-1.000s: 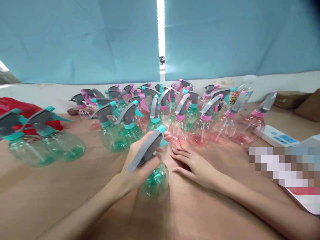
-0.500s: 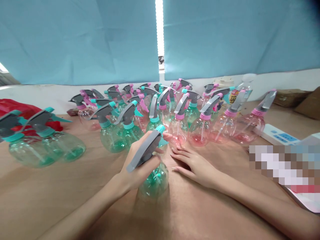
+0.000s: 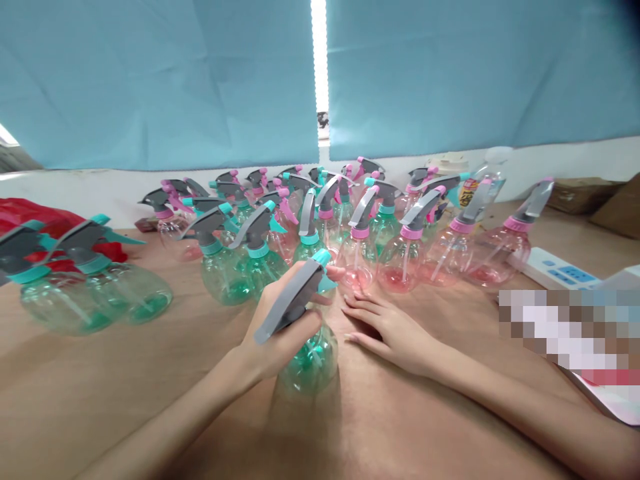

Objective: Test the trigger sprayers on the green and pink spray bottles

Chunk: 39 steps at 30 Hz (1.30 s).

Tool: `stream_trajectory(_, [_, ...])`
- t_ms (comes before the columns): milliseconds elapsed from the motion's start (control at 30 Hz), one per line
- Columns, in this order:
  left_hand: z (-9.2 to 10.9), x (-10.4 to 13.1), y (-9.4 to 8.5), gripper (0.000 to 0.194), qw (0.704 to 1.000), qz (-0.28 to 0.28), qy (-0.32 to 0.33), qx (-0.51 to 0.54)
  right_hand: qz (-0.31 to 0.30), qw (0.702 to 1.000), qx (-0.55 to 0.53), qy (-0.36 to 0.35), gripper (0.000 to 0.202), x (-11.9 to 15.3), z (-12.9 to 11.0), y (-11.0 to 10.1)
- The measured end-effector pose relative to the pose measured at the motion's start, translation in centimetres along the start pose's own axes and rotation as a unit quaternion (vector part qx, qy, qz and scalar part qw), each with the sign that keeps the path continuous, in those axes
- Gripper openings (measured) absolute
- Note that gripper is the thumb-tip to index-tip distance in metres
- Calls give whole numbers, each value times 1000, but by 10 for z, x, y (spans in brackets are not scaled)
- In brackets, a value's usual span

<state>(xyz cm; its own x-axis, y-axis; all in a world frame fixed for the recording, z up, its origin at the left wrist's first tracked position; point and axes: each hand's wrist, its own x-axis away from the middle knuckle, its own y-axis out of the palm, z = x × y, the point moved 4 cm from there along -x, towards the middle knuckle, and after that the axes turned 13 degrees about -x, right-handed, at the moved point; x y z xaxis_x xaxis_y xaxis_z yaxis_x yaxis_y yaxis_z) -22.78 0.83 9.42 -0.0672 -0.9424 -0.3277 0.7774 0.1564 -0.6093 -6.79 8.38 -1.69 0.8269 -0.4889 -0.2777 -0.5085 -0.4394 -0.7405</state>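
Observation:
My left hand (image 3: 280,320) is wrapped round the neck of a green spray bottle (image 3: 311,360) with a grey and turquoise trigger head. The bottle stands upright on the brown table (image 3: 410,413), its neck hidden by my fingers. One finger reaches forward by the turquoise trigger. To the right, my right hand (image 3: 387,327) lies on the table with its fingers stretched out, apart from the held bottle and holding nothing. Just beyond its fingertips stands a pink spray bottle (image 3: 356,263).
Several green and pink spray bottles crowd the back, among them a green one (image 3: 230,277) and a pink one (image 3: 403,267). Two green bottles stand at the left by a red bag (image 3: 45,217). At the right are a white device with blue buttons (image 3: 563,268) and a cardboard box (image 3: 620,207).

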Motion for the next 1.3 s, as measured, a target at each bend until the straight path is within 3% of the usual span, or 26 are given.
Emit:
stream_trajectory(467, [-3,1,0,24,1000,20,-10,1,5,1000,5,3,53,0,1,1])
stream_trajectory(800, [4,-3,2,36,997,-13,25,69,8,1000,-4,4,53,0,0,0])
stream_trajectory(1067, [6,2,0,35,999,12,23,31,12,1000,-9,3,53,1,1,1])
stream_trajectory(1300, [-2,1,-2,23,999,21,39,5,14,1000,-13,-3,52,0,2,1])
